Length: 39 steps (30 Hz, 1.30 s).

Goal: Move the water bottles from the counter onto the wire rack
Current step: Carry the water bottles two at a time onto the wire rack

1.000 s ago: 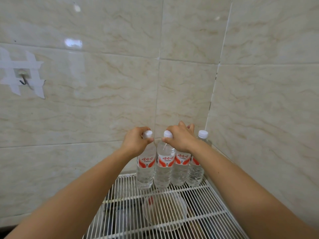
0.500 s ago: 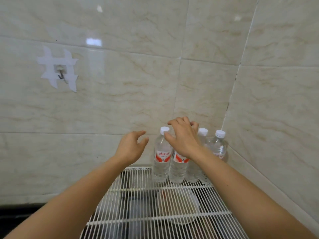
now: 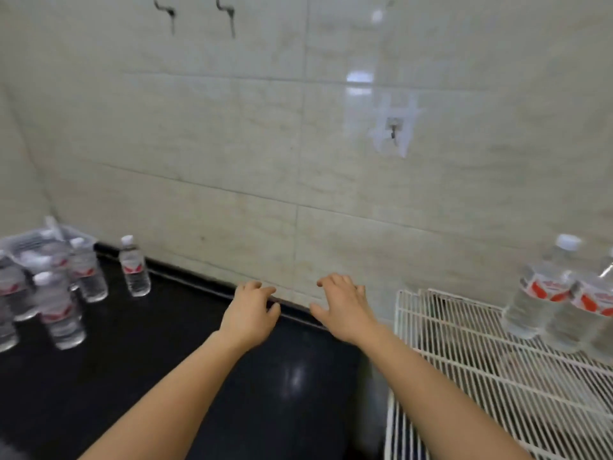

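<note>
Both of my hands hovered empty over the black counter (image 3: 166,376), palms down and fingers spread a little. My left hand (image 3: 249,316) and my right hand (image 3: 345,308) sat side by side with a gap between them, near the foot of the tiled wall (image 3: 232,144), and neither touched a bottle.

To my right, the white wire rack (image 3: 481,360) held a cluster of water bottles (image 3: 560,300) standing upright at its far end, pressed close together; the frame edge cut them off, so I could not count them. To my far left, more bottles stood on the counter: one bottle alone (image 3: 133,267) beside the wall, and a loose group of bottles (image 3: 56,300) in front of a clear plastic tray (image 3: 36,237). That side was blurred. A small hook (image 3: 393,127) was taped to the wall above the rack.
</note>
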Motion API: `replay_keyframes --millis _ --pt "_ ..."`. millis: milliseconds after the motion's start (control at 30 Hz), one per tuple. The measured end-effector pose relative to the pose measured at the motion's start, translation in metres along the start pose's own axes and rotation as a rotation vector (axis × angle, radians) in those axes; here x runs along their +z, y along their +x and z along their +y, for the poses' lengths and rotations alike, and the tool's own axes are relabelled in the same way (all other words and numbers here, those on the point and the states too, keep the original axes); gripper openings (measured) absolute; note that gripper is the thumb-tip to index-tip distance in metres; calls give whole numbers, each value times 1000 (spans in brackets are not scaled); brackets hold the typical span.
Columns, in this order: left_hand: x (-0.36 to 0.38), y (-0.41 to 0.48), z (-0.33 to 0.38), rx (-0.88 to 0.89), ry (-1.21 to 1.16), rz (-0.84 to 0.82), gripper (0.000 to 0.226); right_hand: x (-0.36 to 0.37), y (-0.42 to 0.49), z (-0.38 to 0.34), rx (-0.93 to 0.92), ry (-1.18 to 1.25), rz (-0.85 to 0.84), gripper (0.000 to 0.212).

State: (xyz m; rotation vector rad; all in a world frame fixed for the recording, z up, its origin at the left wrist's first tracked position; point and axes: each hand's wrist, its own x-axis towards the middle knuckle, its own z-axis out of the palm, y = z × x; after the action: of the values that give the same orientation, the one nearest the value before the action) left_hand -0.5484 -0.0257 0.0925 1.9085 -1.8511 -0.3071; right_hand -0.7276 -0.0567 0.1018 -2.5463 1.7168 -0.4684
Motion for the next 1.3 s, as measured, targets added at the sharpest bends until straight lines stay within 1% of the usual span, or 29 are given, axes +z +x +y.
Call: replay_keyframes --millis 167,267,433,600,733,833,900,967,1067,1167,1233,1300 --pt "-63 -58 -146 -168 112 -16 49 60 15 -139 -42 65 -123 51" --pt "-100 -91 -220 -296 141 -6 49 88 22 -209 -82 87 -175 51" --pt "-145 -126 -308 -453 143 29 47 128 39 -305 -176 60 -273 51" --pt "-163 -132 -378 -556 113 31 50 163 72 -380 -248 65 -316 50" --pt "-177 -113 -432 -581 117 45 47 192 109 -428 -292 79 -324 50" --pt "-185 -85 -471 -575 125 47 44 216 145 -457 -311 96 -326 50" --pt "-188 -64 -496 -566 128 34 46 233 173 -474 -312 94 -326 50" --pt "-193 -42 -522 -569 122 17 46 248 202 -488 -301 85 -307 49" --pt "-203 -13 -561 -564 108 25 43 263 241 -507 -271 84 -231 49" --pt "-211 11 -589 -576 51 105 51 273 272 -522 -242 75 -198 51" --pt "-214 26 -604 -589 -1 190 60 279 288 -530 -227 49 -201 52" --pt "-215 43 -618 -577 -13 230 65 286 302 -535 -222 30 -226 55"
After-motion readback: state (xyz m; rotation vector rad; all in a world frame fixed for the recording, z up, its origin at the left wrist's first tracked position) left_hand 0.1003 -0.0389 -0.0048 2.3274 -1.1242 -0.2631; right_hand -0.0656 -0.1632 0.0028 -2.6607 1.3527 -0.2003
